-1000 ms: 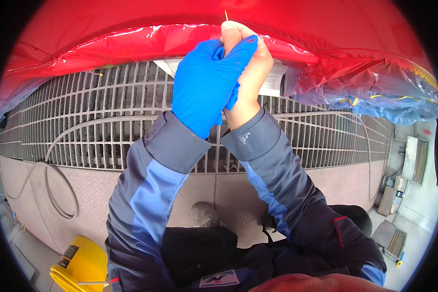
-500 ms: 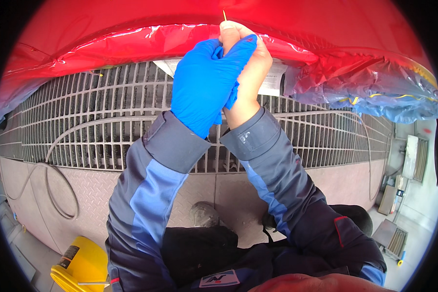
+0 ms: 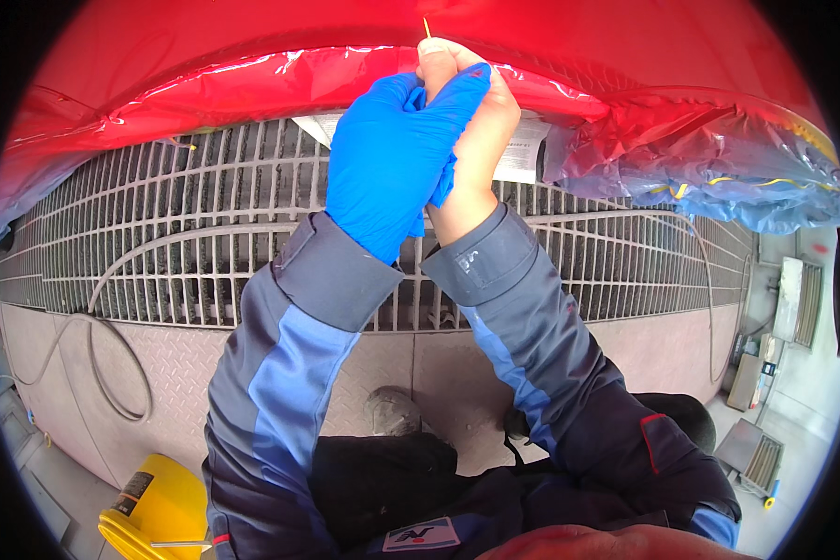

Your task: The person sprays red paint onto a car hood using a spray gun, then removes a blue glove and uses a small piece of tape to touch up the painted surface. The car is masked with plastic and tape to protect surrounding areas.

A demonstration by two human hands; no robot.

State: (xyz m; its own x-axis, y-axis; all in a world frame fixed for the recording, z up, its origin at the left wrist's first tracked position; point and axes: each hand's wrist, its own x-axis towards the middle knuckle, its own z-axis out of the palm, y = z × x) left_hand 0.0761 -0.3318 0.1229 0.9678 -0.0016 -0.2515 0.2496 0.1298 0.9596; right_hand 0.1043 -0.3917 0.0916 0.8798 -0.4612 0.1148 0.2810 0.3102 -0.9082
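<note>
My right hand [image 3: 492, 126], bare, pinches a thin yellow pointed stick [image 3: 427, 28] between thumb and fingers. Its tip points away from me, toward the glossy red painted panel [image 3: 280, 26]; I cannot tell whether it touches. In a blue glove, my left hand [image 3: 383, 159] is closed around my right hand and steadies against it, its thumb and fingers overlapping the bare fingers. Most of the right palm and the stick's lower end are hidden. Just beyond the hands runs red-coated plastic film [image 3: 345, 73] along the panel's lower edge.
Metal floor grating [image 3: 187, 187] lies below, with a grey hose [image 3: 140, 245] across it and looped at left. Blue-edged film [image 3: 756, 201] bunches at right. Printed paper [image 3: 521, 159] sits under the panel. A yellow bucket [image 3: 173, 495] stands lower left; metal fixtures [image 3: 756, 453] line the right.
Both hands, with the stick, have shifted very slightly to the left and up. The grip looks the same.
</note>
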